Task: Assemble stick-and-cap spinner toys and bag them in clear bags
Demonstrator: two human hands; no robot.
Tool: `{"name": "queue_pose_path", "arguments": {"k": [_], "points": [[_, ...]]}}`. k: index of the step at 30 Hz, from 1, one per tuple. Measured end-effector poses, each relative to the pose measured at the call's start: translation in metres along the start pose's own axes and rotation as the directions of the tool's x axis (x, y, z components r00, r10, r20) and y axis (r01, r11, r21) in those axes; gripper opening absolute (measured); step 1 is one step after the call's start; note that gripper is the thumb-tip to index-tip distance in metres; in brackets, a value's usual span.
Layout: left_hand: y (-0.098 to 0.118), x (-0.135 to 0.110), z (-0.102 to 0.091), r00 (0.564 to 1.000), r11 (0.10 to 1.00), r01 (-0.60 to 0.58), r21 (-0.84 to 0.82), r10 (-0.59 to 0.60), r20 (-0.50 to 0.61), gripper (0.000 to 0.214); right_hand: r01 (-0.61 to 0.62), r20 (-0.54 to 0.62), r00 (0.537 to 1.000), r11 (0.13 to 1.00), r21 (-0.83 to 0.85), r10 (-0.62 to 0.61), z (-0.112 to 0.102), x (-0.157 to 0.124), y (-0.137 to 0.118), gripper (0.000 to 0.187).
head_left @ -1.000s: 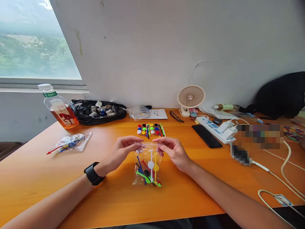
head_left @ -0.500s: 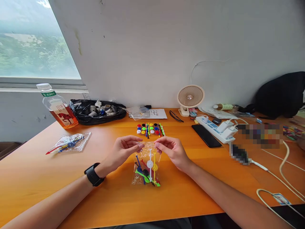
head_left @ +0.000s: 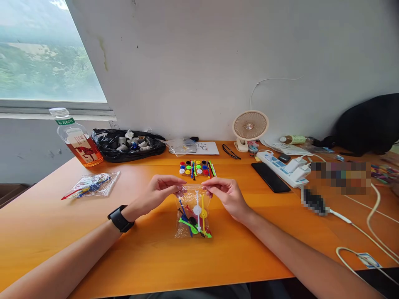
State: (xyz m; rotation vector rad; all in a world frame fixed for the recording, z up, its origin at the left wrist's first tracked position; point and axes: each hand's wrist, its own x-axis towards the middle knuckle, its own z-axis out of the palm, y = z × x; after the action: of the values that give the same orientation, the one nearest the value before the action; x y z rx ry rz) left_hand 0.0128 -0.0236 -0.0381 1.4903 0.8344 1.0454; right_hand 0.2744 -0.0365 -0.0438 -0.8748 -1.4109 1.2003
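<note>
A clear plastic bag hangs between my two hands over the front middle of the table. Inside it are several coloured plastic arrow spinners, among them a white spinner, a yellow one, a green one, blue ones and a black one. My left hand pinches the bag's upper left corner between thumb and fingers. At the upper right corner, my right hand pinches the bag the same way. Beyond the hands lie rows of coloured discs and loose arrows.
Another bag of spinners lies at left, near a drink bottle and a black plastic bag of pipe fittings. A small fan, glasses, a phone and a power strip with cables stand behind and to the right.
Both hands keep their pinch on the bag. The bag has shifted slightly, its bottom edge a little higher, and the spinners inside have moved a little.
</note>
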Motion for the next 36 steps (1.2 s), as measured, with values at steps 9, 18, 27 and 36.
{"name": "queue_pose_path", "arguments": {"k": [9, 18, 27, 36], "points": [[-0.005, -0.002, 0.0, 0.999, 1.0, 0.003, -0.013, -0.004, -0.05, 0.024, 0.061, 0.042, 0.997, 0.998, -0.033, -0.06, 0.0, -0.001, -0.003, 0.014], [-0.007, -0.005, 0.012, 0.997, 0.998, 0.004, -0.066, -0.009, -0.081, 0.044, 0.079, 0.011, 0.997, 0.992, -0.094, -0.078, 0.0, -0.001, 0.005, 0.02], [-0.012, 0.003, 0.001, 0.997, 0.989, -0.062, 0.135, 0.057, 0.044, 0.028, 0.124, 0.016, 0.992, 0.964, -0.236, -0.123, -0.005, 0.002, 0.012, 0.015], [-0.013, -0.001, 0.003, 0.997, 0.995, -0.067, 0.073, 0.065, 0.029, 0.023, 0.146, 0.072, 0.988, 0.97, -0.195, -0.134, -0.007, 0.004, 0.009, 0.016]]}}
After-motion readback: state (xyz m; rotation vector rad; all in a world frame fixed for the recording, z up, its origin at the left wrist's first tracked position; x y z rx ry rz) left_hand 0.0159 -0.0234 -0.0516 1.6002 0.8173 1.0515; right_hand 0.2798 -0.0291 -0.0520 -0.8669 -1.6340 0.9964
